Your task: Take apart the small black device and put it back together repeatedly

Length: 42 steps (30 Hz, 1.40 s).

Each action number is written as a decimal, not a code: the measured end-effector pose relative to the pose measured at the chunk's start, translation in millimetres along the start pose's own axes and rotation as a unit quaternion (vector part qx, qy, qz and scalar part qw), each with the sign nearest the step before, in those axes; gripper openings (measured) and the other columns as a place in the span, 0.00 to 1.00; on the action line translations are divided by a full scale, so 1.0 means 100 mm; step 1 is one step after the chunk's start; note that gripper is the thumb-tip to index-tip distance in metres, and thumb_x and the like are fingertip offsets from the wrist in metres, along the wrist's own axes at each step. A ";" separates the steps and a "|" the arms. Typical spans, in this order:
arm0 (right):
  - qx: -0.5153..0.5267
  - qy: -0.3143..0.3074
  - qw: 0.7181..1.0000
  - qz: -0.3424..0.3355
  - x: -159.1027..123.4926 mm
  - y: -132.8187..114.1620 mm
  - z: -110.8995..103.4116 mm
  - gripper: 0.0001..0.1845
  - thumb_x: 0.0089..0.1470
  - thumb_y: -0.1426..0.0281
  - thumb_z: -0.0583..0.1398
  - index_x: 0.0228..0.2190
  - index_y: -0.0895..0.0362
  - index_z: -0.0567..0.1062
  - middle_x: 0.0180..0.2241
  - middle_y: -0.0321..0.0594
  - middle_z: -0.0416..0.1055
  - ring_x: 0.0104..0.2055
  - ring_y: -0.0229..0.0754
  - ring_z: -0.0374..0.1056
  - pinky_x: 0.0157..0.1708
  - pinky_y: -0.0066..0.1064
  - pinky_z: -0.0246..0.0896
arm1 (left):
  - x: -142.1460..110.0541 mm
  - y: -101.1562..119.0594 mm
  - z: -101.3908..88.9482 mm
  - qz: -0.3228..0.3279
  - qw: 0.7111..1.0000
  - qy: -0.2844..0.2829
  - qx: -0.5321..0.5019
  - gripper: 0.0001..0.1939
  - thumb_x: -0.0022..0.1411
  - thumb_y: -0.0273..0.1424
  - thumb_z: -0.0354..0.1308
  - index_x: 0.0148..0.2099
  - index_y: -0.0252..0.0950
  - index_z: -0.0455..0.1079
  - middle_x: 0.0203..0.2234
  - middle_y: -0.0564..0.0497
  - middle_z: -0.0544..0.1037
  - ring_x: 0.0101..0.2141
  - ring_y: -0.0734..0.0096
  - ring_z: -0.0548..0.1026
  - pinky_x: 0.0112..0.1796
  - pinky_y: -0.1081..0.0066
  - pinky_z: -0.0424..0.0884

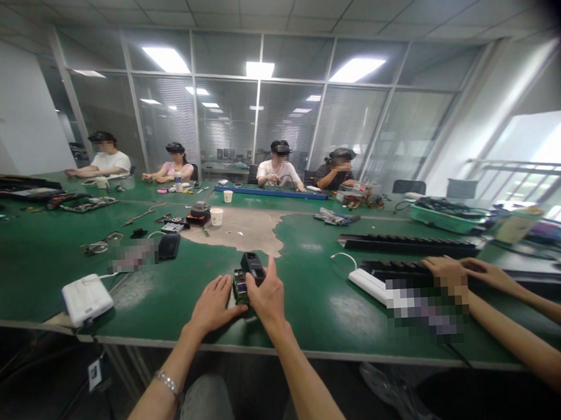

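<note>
At the near edge of the green table, a small device with a green circuit board lies between my hands. My right hand is closed on a black rectangular plastic housing, tilted over the board's right side; its index finger points forward. The housing's exact kind is unclear, and fingers partly cover where it meets the board. My left hand lies flat on the tabletop at the board's left, fingers stretched out. Its fingertips and thumb touch or nearly touch the board's edge.
A white adapter box and black phone sit to the left. Paper cups stand ahead. On the right are a white power strip, black rails and a co-worker's hands. Several people sit opposite.
</note>
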State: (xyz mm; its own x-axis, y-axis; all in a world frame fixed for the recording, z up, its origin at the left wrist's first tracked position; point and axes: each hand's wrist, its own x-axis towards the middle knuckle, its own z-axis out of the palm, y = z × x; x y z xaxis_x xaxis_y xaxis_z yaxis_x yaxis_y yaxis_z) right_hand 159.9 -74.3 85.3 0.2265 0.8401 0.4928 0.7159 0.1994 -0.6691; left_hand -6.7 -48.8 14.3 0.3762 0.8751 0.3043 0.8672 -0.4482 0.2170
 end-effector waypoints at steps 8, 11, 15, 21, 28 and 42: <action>-0.070 0.036 0.996 0.029 -0.06 0.69 -0.11 0.41 0.55 0.66 0.56 0.63 0.70 0.47 0.50 0.58 0.69 0.50 0.52 0.69 0.49 0.37 0.61 | 0.00 0.02 -0.02 -0.010 1.000 -0.015 0.011 0.45 0.61 0.62 0.41 0.67 0.32 0.51 0.65 0.42 0.55 0.64 0.51 0.51 0.61 0.57 0.49; -0.087 0.031 0.995 0.042 -0.11 0.82 -0.09 0.41 0.56 0.65 0.56 0.63 0.70 0.47 0.49 0.59 0.69 0.50 0.52 0.69 0.49 0.37 0.61 | 0.00 0.03 -0.03 -0.012 1.000 -0.022 0.015 0.45 0.61 0.61 0.41 0.67 0.33 0.51 0.65 0.42 0.55 0.64 0.51 0.51 0.61 0.57 0.49; -0.079 0.035 0.996 0.027 -0.15 0.90 -0.03 0.42 0.55 0.64 0.57 0.63 0.72 0.48 0.53 0.62 0.65 0.53 0.53 0.66 0.51 0.39 0.60 | 0.01 0.02 -0.02 -0.013 1.000 -0.022 0.018 0.45 0.61 0.61 0.41 0.67 0.33 0.51 0.65 0.42 0.55 0.64 0.51 0.51 0.61 0.57 0.49; -0.051 0.049 0.997 -0.002 -0.20 0.96 -0.02 0.43 0.55 0.61 0.57 0.63 0.72 0.48 0.58 0.63 0.59 0.58 0.54 0.61 0.55 0.42 0.56 | 0.00 0.01 -0.01 -0.008 1.000 -0.018 0.013 0.44 0.61 0.61 0.42 0.67 0.34 0.51 0.65 0.43 0.55 0.64 0.51 0.51 0.61 0.57 0.49; 0.009 0.027 0.999 0.014 -0.15 0.69 -0.06 0.41 0.56 0.62 0.56 0.63 0.69 0.49 0.53 0.58 0.67 0.53 0.51 0.67 0.51 0.39 0.60 | 0.01 0.02 -0.02 -0.006 1.000 -0.019 0.007 0.43 0.62 0.60 0.42 0.67 0.35 0.52 0.65 0.43 0.55 0.64 0.51 0.50 0.61 0.56 0.49; -0.004 -0.062 0.998 -0.017 -0.08 -0.06 0.22 0.44 0.54 0.65 0.58 0.63 0.73 0.46 0.46 0.59 0.72 0.48 0.51 0.71 0.46 0.35 0.63 | 0.00 -0.01 -0.02 0.010 1.000 -0.019 0.012 0.36 0.63 0.53 0.47 0.65 0.35 0.54 0.64 0.43 0.56 0.64 0.54 0.51 0.61 0.56 0.48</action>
State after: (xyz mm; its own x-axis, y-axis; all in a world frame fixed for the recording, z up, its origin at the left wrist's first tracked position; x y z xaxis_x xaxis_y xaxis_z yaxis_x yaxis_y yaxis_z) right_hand 139.8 -71.0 73.3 0.1182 0.8891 0.4422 0.7266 0.2261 -0.6488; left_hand -8.3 -49.0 15.9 0.4061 0.8722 0.2727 0.8662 -0.4625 0.1892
